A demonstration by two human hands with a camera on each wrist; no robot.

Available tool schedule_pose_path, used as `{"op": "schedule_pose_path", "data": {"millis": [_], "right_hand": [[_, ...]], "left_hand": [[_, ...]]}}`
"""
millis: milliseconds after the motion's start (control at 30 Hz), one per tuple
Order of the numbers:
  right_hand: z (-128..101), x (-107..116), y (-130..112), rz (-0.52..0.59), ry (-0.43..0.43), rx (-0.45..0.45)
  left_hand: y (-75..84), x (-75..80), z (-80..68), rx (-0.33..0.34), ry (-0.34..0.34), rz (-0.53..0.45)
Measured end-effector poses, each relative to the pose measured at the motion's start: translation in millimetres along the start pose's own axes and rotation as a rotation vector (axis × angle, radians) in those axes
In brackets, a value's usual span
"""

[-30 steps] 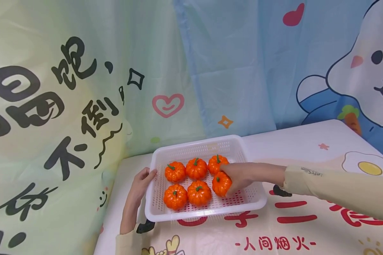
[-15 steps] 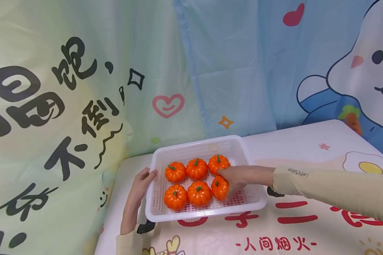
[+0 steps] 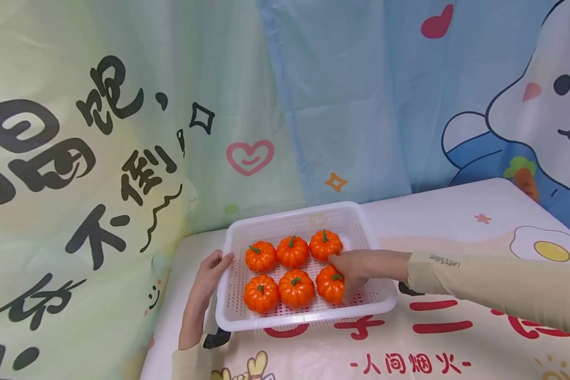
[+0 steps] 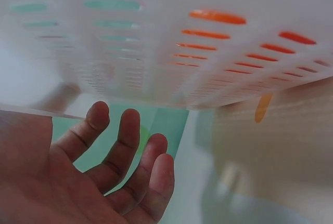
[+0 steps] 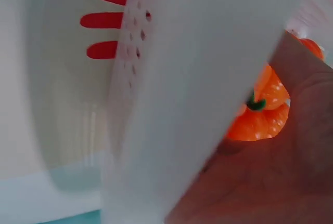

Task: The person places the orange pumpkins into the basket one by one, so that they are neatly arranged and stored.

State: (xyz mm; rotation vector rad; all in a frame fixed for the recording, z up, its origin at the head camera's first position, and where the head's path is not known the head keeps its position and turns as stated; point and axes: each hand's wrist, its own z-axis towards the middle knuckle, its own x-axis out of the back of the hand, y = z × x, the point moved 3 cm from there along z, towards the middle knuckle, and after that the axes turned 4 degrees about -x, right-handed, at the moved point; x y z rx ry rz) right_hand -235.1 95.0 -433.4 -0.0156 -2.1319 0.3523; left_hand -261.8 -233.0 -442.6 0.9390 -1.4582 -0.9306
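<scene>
A white plastic basket [image 3: 307, 316] holds several small orange toy pumpkins with green stems, set in two rows of three. My right hand [image 3: 358, 269] reaches in over the right wall and holds the front-right pumpkin [image 3: 330, 285], thumb on its far side, fingers on the near side. In the right wrist view, this pumpkin [image 5: 268, 122] shows between thumb and fingers, partly hidden by the basket wall [image 5: 187, 78]. My left hand [image 3: 212, 274] holds the basket's left rim, thumb over the edge. Its fingers [image 4: 120, 151] bend loosely outside the wall in the left wrist view.
Behind my right thumb sits the back-right pumpkin [image 3: 325, 245]. The other pumpkins, such as the front-middle one [image 3: 296, 291], stand to the left. A printed cloth [image 3: 437, 232] covers the table, and patterned curtains [image 3: 342, 105] hang behind and at the left.
The front-right pumpkin has turned in my right hand, its stem shifting from the left side to the upper right. My left hand and the basket stay put.
</scene>
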Motion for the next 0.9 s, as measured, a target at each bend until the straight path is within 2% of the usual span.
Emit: {"op": "schedule_pose_path", "data": {"millis": [133,233,333,467,567,767,833,900], "right_hand": [[-6,9,-3,-0.001,0.018,0.052],[-16,20,-3,0.033,0.048,0.138],[-27,30,2,0.125,0.091,0.226],[-40,35,19,0.271,0.178,0.29],[-47,34,34,0.342,0.266,0.298],[-59,31,70,0.41,0.409,0.222],[-62,32,81,0.408,0.454,0.197],[-63,33,93,0.385,0.504,0.165]], "left_hand": [[-10.9,2.8,6.3,0.006,0.01,-0.01],[-24.1,2.9,14.0,-0.007,0.026,-0.001],[-33.8,0.5,18.6,-0.016,0.034,0.029],[-33.3,-3.2,18.8,-0.038,0.024,0.104],[-25.6,-2.7,19.4,-0.062,0.007,0.231],[-4.0,4.6,23.8,-0.169,-0.015,0.613],[2.5,8.5,24.4,-0.203,-0.013,0.68],[8.5,14.8,23.7,-0.23,0.003,0.708]]}}
